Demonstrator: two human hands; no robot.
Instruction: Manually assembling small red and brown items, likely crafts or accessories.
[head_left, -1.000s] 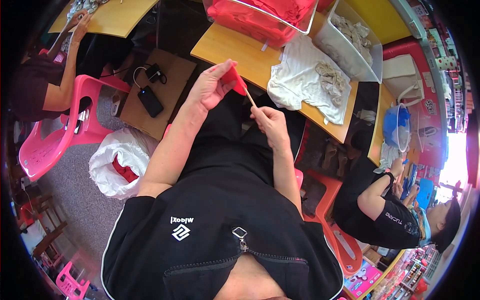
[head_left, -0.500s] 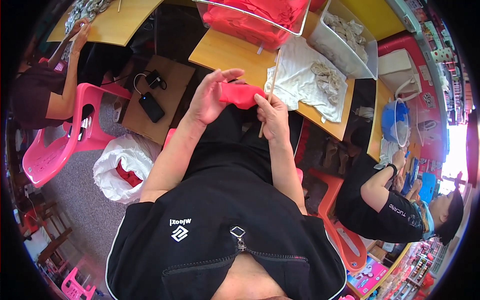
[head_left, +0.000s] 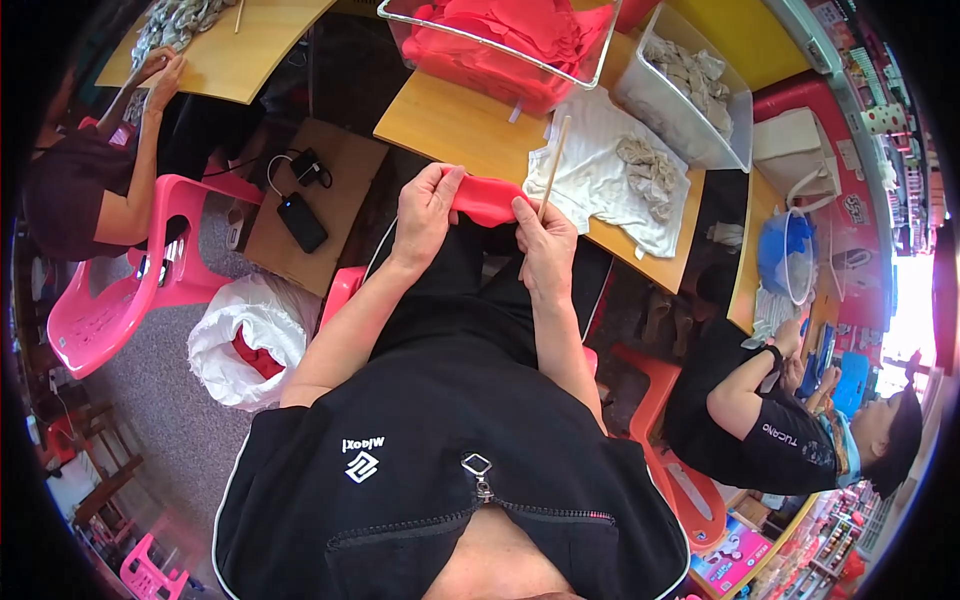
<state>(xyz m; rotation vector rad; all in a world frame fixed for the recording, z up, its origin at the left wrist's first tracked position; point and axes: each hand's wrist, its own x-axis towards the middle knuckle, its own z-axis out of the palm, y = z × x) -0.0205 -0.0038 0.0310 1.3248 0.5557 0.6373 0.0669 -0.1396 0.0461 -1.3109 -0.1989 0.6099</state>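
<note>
A small red fabric piece (head_left: 487, 202) is stretched between my two hands, above my lap and just off the near edge of the wooden table. My left hand (head_left: 428, 212) pinches its left end between thumb and fingers. At the other end, my right hand (head_left: 546, 243) grips the cloth with the thumb on top. That same hand also holds a thin wooden stick (head_left: 556, 165), which slants up past the cloth. Beyond my hands stands a clear bin (head_left: 598, 68) heaped with similar red pieces.
A white cloth (head_left: 600, 170) with a crumpled beige one lies on the table (head_left: 440, 115), beside a clear bin of beige pieces (head_left: 690, 75). A white sack (head_left: 215, 335) with red cloth stands at left. Co-workers sit left and right. A phone (head_left: 301, 222) rests on a cardboard box.
My left hand has closed from open fingers onto the cloth's left end. The cloth is now drawn out between both hands. The right-hand co-worker's arm has shifted slightly.
</note>
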